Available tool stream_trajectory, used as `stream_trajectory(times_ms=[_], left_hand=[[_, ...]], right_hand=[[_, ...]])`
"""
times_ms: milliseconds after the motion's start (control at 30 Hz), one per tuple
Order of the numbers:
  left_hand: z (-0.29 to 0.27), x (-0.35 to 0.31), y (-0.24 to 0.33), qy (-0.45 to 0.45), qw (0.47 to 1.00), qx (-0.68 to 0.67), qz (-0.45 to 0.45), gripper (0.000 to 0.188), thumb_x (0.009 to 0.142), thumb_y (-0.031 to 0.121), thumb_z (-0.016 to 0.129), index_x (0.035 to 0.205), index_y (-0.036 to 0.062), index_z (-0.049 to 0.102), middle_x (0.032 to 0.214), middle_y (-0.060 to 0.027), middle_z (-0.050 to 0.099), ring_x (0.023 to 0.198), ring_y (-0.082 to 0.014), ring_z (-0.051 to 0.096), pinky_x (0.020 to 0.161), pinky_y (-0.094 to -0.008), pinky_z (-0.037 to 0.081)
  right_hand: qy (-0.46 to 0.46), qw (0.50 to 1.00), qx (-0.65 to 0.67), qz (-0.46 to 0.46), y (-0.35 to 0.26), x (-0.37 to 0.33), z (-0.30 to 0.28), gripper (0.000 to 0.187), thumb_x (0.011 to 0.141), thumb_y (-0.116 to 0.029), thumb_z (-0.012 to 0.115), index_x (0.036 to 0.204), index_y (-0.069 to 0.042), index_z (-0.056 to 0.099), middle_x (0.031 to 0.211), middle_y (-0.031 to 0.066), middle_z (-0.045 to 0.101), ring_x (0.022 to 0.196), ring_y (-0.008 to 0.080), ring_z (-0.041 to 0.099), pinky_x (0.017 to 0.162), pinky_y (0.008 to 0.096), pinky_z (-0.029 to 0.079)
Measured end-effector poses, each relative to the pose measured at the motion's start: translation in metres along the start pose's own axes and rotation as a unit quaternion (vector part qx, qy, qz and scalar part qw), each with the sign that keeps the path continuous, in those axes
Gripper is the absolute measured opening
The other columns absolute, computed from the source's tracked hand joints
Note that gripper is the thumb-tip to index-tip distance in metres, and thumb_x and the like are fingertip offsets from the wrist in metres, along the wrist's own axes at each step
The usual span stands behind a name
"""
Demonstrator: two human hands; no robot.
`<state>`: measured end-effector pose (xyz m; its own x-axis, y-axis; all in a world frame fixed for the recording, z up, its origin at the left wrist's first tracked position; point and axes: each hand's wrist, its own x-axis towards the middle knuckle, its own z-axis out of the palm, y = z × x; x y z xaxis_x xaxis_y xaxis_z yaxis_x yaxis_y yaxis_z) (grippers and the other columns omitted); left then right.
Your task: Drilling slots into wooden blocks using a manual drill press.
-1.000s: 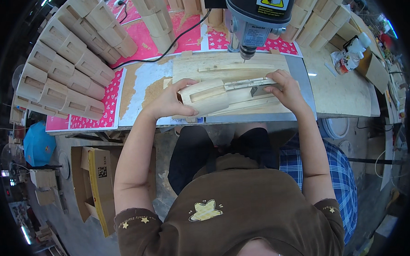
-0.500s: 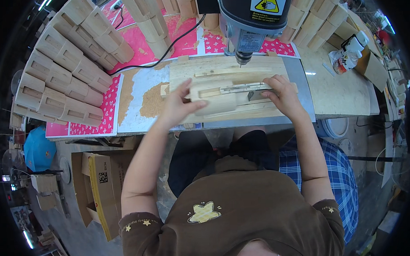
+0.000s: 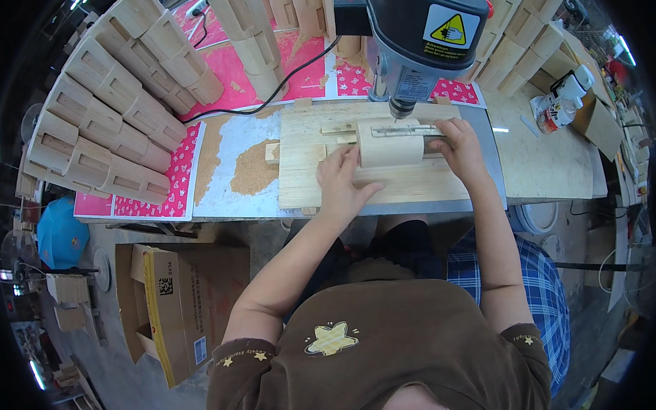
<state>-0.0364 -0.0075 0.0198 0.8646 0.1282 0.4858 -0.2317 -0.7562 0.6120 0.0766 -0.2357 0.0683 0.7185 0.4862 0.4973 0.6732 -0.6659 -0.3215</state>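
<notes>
A pale wooden cylinder (image 3: 391, 152) lies on its side on a wooden board (image 3: 305, 184), just under the drill press chuck (image 3: 403, 108). Along its top runs a narrow metal strip (image 3: 398, 131). My right hand (image 3: 459, 146) is closed on the strip's right end, fingers above and thumb below, beside the cylinder's right end. At the opposite end, the fingertips of my left hand (image 3: 343, 183) rest against the cylinder, its thumb stretched out apart from the wood. Thin wooden rails on the board are partly hidden behind the cylinder.
The drill press head (image 3: 426, 28) overhangs the board, and its black cable (image 3: 273, 95) crosses to the left. Stacked wooden cylinders (image 3: 101, 133) line the left side; more stand behind. At right are white bottles (image 3: 559, 110). An open cardboard box (image 3: 180, 304) sits below left.
The cylinder has moved right and back, beneath the chuck, with the metal strip now lying along it. My left hand has shifted right and loosened from its grasp around the cylinder's left end.
</notes>
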Motion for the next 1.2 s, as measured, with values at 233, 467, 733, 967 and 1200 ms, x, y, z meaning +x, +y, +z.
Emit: stream_trajectory(times_ms=[233, 467, 733, 967, 1200], left_hand=[[0.001, 0.013, -0.036, -0.036, 0.998, -0.014, -0.057, 0.066, 0.054, 0.028, 0.081, 0.113, 0.0075, 0.058, 0.093, -0.0063, 0.058, 0.09, -0.0243, 0.053, 0.079, -0.0381, 0.033], [-0.022, -0.02, -0.002, -0.162, 0.978, -0.135, -0.001, 0.049, 0.062, 0.021, 0.076, 0.106, 0.0059, 0.06, 0.083, -0.0087, 0.061, 0.083, -0.0246, 0.058, 0.082, -0.0382, 0.036], [-0.033, 0.044, -0.036, -0.173, 0.973, -0.155, -0.012, 0.034, 0.077, 0.008, 0.056, 0.111, 0.0109, 0.06, 0.089, -0.0112, 0.063, 0.085, -0.0265, 0.061, 0.075, -0.0393, 0.045], [0.005, 0.083, -0.022, -0.36, 0.895, 0.259, 0.051, 0.044, 0.081, 0.016, 0.051, 0.123, 0.0289, 0.054, 0.085, -0.0069, 0.066, 0.08, -0.0212, 0.063, 0.075, -0.0397, 0.04], [-0.018, 0.055, -0.05, -0.244, 0.891, 0.384, 0.019, 0.033, 0.078, 0.016, 0.053, 0.11, 0.0209, 0.062, 0.068, -0.005, 0.065, 0.061, -0.0232, 0.063, 0.07, -0.0446, 0.041]], right_hand=[[0.019, 1.0, 0.02, 0.003, -0.016, 0.007, 0.017, 0.035, 0.065, -0.011, 0.073, 0.098, -0.006, 0.063, 0.088, 0.0096, 0.059, 0.084, 0.0297, 0.054, 0.078, 0.0385, 0.042], [-0.071, 0.995, 0.07, 0.026, -0.021, -0.033, -0.033, 0.035, 0.063, -0.006, 0.073, 0.095, -0.004, 0.061, 0.086, 0.0098, 0.058, 0.084, 0.0298, 0.052, 0.074, 0.0369, 0.043], [-0.039, 0.996, 0.077, 0.037, -0.019, -0.044, -0.035, 0.036, 0.06, -0.004, 0.074, 0.094, -0.005, 0.062, 0.084, 0.0087, 0.058, 0.082, 0.0294, 0.05, 0.073, 0.037, 0.042], [-0.036, 0.996, 0.068, 0.043, -0.023, -0.044, -0.035, 0.037, 0.059, -0.004, 0.074, 0.094, -0.006, 0.062, 0.083, 0.0085, 0.057, 0.082, 0.0292, 0.05, 0.072, 0.0367, 0.042], [-0.036, 0.996, 0.063, 0.044, -0.024, -0.043, -0.037, 0.037, 0.059, -0.003, 0.074, 0.094, -0.006, 0.062, 0.084, 0.0081, 0.057, 0.082, 0.0287, 0.049, 0.072, 0.0364, 0.042]])
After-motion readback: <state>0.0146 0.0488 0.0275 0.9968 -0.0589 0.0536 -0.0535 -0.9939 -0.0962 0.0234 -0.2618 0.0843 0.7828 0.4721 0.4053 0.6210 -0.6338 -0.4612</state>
